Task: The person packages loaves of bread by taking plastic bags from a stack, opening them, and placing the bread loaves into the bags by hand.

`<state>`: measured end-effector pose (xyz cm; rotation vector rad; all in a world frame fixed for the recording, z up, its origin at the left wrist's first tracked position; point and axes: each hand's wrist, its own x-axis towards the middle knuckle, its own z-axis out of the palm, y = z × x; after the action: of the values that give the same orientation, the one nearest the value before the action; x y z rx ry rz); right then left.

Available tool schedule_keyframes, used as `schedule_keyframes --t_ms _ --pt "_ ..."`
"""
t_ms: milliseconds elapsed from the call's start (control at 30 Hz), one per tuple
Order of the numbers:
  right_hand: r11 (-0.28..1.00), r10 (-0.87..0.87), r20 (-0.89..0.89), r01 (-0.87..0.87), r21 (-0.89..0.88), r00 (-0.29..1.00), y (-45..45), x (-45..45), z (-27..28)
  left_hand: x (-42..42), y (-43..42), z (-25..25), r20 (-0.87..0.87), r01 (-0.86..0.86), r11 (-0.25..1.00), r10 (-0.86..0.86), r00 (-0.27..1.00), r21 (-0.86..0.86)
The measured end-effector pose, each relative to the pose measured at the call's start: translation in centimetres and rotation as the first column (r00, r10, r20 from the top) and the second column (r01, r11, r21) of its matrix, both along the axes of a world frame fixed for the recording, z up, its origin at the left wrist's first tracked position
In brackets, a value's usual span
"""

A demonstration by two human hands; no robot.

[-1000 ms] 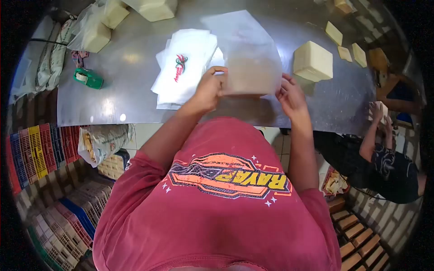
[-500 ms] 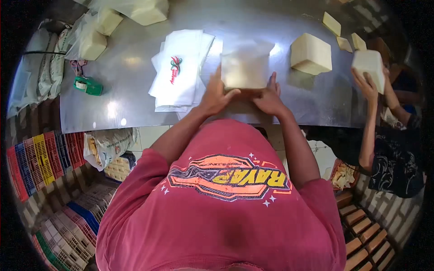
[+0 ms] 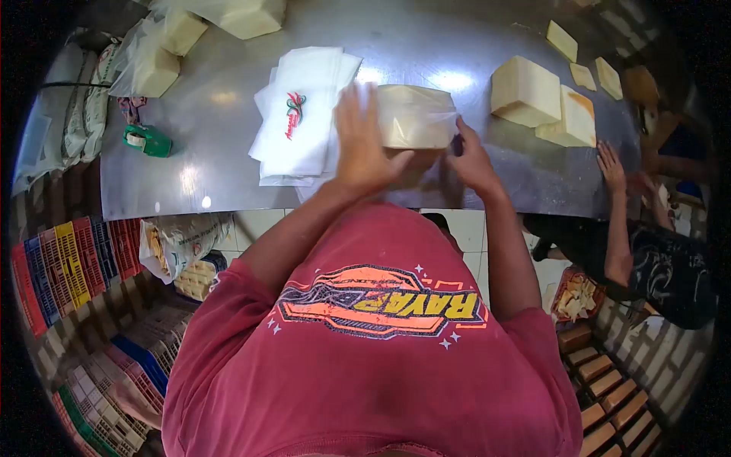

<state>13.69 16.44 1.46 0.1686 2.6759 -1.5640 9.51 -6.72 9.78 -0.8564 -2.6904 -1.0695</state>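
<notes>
A pale block-shaped bread loaf [image 3: 415, 122] lies on the metal table in front of me, inside a clear plastic bag [image 3: 435, 103]. My left hand [image 3: 362, 141] is at the loaf's left side with fingers stretched out, slightly blurred. At the right end, my right hand [image 3: 474, 161] has its fingers closed at the loose edge of the bag. Just left of my left hand is a stack of white printed plastic bags [image 3: 304, 107]. Two unwrapped loaves, one pale [image 3: 525, 91] and one with a brownish edge [image 3: 571, 118], stand touching to the right.
Bagged loaves [image 3: 156, 72] sit at the table's far left, near a green tape dispenser [image 3: 148, 141]. Bread slices [image 3: 562, 40] lie at the far right. A co-worker's hand [image 3: 611, 166] rests at the table's right edge. Stacked crates [image 3: 72, 259] and a loaf rack [image 3: 609, 388] flank me below.
The bagged loaf has tipped lower onto the table. My left hand has opened flat beside it, and my right hand has shifted right. The co-worker has set another loaf beside the unwrapped one.
</notes>
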Motion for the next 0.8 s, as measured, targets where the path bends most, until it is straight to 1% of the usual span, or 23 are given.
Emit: schedule_keyframes --t_ms 33,67,133,167,233,267,333,367,400,433,467,500,567,600,633,700,733,767,800 --pt "0.977 -0.135 0.128 0.153 -0.146 0.983 -0.6 0.7 1.4 0.2 0.5 1.0 -0.155 0.116 0.987 -0.098 0.983 0.112" --pt "0.909 -0.246 0.272 0.319 -0.267 0.93 -1.3 1.1 2.3 0.6 1.3 1.4 -0.14 0.143 0.989 -0.137 0.981 0.036" --pt "0.867 -0.2 0.346 0.33 -0.373 0.917 -2.4 0.5 2.8 1.4 2.8 1.8 -0.101 0.205 0.972 -0.216 0.971 -0.111" --pt "0.843 -0.171 0.378 0.334 -0.422 0.91 -2.8 0.1 2.9 1.2 2.3 1.0 -0.085 0.172 0.979 -0.181 0.98 -0.108" --pt "0.708 -0.194 0.473 0.457 -0.538 0.859 -4.1 -1.3 1.7 0.2 0.2 -2.2 -0.061 0.093 0.99 -0.099 0.993 -0.104" --pt "0.624 -0.197 0.522 0.517 -0.586 0.83 -4.8 -2.1 1.3 -0.1 -1.1 -2.7 -0.097 0.035 0.998 -0.039 0.994 -0.045" --pt "0.675 -0.092 0.493 0.418 -0.608 0.865 -6.4 -3.7 1.2 -0.7 -3.6 -2.0 0.035 -0.03 0.976 0.023 0.999 0.215" --pt "0.698 -0.038 0.477 0.365 -0.616 0.878 -7.2 -4.2 1.3 -1.0 -4.5 -1.4 0.107 -0.077 0.938 0.043 0.993 0.339" --pt "0.772 -0.122 0.421 0.353 -0.529 0.899 -8.6 -4.3 3.6 -1.0 -5.1 -0.3 0.305 -0.186 0.876 0.047 0.951 0.444" --pt "0.742 -0.123 0.413 0.36 -0.566 0.902 -9.7 -4.5 5.6 -1.1 -5.4 1.3 0.488 -0.305 0.797 0.016 0.873 0.521" --pt "0.708 -0.127 0.409 0.371 -0.6 0.904 -10.6 -4.4 7.2 -1.1 -5.8 2.1 0.648 -0.433 0.707 -0.047 0.76 0.559" --pt "0.675 -0.133 0.405 0.382 -0.632 0.905 -11.2 -4.2 8.7 -1.6 -6.3 1.9 0.707 -0.499 0.598 -0.169 0.687 0.628" --pt "0.638 -0.158 0.295 0.326 -0.697 0.942 -11.9 -3.4 11.4 -3.3 -7.1 0.2 0.729 -0.646 0.35 -0.433 0.53 0.678" --pt "0.619 -0.174 0.245 0.299 -0.727 0.954 -12.1 -2.7 12.2 -3.8 -7.3 -2.1 0.797 -0.687 0.411 -0.387 0.463 0.599" --pt "0.718 -0.164 0.163 0.231 -0.656 0.973 -12.0 -1.9 12.6 -3.4 -7.2 -3.4 0.846 -0.698 0.481 -0.252 0.47 0.53" --pt "0.88 -0.11 0.004 0.099 -0.465 0.994 -10.8 -0.7 13.1 -2.6 -6.7 -5.0 0.879 -0.722 0.584 0.031 0.476 0.37" --pt "0.958 -0.18 -0.138 0.142 -0.25 0.974 -10.0 -0.2 12.7 -2.4 -6.4 -4.2 0.865 -0.688 0.587 -0.043 0.5 0.427" --pt "0.978 -0.206 -0.29 0.207 -0.028 0.935 -9.0 0.4 11.6 -2.0 -6.0 -3.2 0.804 -0.587 0.713 0.056 0.591 0.382" --pt "0.94 -0.185 -0.437 0.289 0.184 0.88 -8.3 1.0 10.8 -1.6 -5.5 -2.1 0.719 -0.487 0.818 0.137 0.681 0.305"
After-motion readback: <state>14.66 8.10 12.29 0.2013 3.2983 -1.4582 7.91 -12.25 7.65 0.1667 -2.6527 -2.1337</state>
